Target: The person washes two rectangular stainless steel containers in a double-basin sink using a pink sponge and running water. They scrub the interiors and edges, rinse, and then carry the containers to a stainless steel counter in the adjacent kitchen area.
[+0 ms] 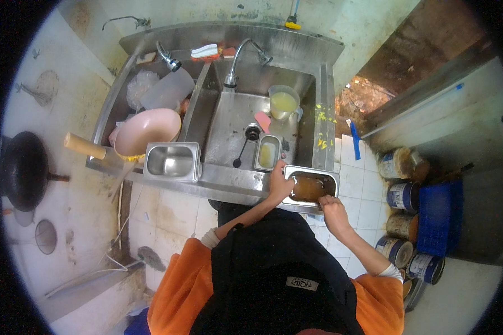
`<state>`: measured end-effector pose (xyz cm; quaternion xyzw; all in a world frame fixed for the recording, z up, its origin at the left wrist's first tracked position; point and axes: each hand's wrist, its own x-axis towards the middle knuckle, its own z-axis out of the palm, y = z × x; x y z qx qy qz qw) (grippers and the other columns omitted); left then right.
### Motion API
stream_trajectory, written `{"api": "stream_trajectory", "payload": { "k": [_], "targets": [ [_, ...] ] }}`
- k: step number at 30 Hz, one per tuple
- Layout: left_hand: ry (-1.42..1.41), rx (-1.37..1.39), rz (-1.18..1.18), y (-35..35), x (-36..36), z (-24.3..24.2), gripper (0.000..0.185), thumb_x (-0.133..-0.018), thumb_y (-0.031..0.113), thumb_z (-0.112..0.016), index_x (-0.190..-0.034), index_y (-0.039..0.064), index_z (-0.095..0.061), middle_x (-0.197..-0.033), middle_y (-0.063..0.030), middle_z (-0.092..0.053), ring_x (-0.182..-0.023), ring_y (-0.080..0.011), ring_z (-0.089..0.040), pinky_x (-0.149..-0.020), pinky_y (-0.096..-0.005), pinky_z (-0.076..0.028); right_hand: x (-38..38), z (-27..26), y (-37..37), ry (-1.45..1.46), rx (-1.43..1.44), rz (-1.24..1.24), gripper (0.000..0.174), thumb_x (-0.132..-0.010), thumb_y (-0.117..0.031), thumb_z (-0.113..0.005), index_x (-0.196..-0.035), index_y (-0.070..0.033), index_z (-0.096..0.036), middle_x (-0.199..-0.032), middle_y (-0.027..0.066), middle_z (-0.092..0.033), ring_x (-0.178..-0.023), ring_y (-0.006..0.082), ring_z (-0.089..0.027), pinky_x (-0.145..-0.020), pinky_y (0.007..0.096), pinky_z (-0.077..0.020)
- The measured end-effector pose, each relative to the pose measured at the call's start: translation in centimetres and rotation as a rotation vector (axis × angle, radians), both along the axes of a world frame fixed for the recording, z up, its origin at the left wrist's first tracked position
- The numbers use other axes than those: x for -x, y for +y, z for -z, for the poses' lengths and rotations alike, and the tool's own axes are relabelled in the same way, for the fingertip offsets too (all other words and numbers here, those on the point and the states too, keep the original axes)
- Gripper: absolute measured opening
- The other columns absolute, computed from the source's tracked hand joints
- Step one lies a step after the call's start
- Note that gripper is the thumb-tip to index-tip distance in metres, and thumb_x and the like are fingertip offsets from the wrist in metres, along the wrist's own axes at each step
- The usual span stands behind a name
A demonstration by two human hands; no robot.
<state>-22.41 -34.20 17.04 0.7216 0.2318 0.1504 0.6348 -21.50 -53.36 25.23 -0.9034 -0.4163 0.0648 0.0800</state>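
A rectangular steel pan [336, 183] with brown liquid in it rests on the front ledge of the sink, at its right end. My left hand [280, 185] grips the pan's left rim, thumb towards the liquid. At the near right corner, the curled fingers of my right hand [334, 211] hold the near rim. Just beyond, inside the right basin [230, 121], sits a smaller steel container [269, 151] with yellowish liquid. Behind that stands a clear plastic measuring jug [283, 102], also with yellowish liquid.
Water runs from the faucet [231, 79]. A pink scraper [263, 120] and a black spoon-like utensil [241, 153] lie near the drain. An unfilled steel pan [172, 162] is on the ledge's left. A pink bowl [149, 130] sits over the left basin. Several buckets [401, 197] line the right wall.
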Motion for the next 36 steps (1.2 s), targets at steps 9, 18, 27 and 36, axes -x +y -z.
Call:
{"api": "stream_trajectory", "payload": {
  "k": [9,18,27,36],
  "targets": [
    [0.049,0.026,0.081,0.0,0.4,-0.2,0.031,-0.063,0.0,-0.054,-0.093,0.005,-0.047,-0.079,-0.0199,-0.057,-0.08,-0.0389,-0.057,-0.07,-0.0399,-0.043,-2.7,0.9,-1.8,-0.155,0.059,-0.315,0.016,-0.078,-0.019,-0.057,-0.078,-0.004,-0.051,-0.078,0.0099,-0.054,-0.086,0.0265,-0.054,-0.081,0.0375,-0.0418],
    [0.077,-0.112,0.051,0.0,0.6,0.8,0.032,-0.065,0.006,-0.059,-0.095,0.008,-0.049,-0.071,-0.0146,-0.058,-0.068,-0.0285,-0.059,-0.061,-0.0384,-0.044,-5.1,0.3,-2.4,0.015,0.018,-0.52,0.027,-0.074,-0.03,-0.061,-0.072,-0.007,-0.049,-0.071,0.0072,-0.047,-0.072,0.0247,-0.049,-0.068,0.0343,-0.0408],
    [0.109,-0.063,0.038,0.1,0.0,1.1,0.033,-0.062,0.005,-0.055,-0.095,0.007,-0.05,-0.085,-0.0199,-0.059,-0.084,-0.0405,-0.056,-0.072,-0.0436,-0.043,-7.1,3.4,-2.5,-0.043,-0.349,-0.659,0.024,-0.069,-0.02,-0.067,-0.061,-0.008,-0.047,-0.062,0.0065,-0.043,-0.06,0.0243,-0.045,-0.056,0.0339,-0.0387],
    [0.151,-0.061,-0.003,-0.1,-0.1,0.4,0.04,-0.062,0.005,-0.055,-0.101,0.006,-0.051,-0.093,-0.0221,-0.059,-0.092,-0.0416,-0.054,-0.078,-0.0451,-0.042,-5.6,5.8,-3.3,-0.148,-0.601,-0.458,0.025,-0.067,-0.015,-0.07,-0.06,-0.004,-0.049,-0.063,0.0088,-0.047,-0.06,0.0259,-0.046,-0.054,0.0357,-0.0402]
  ]
}}
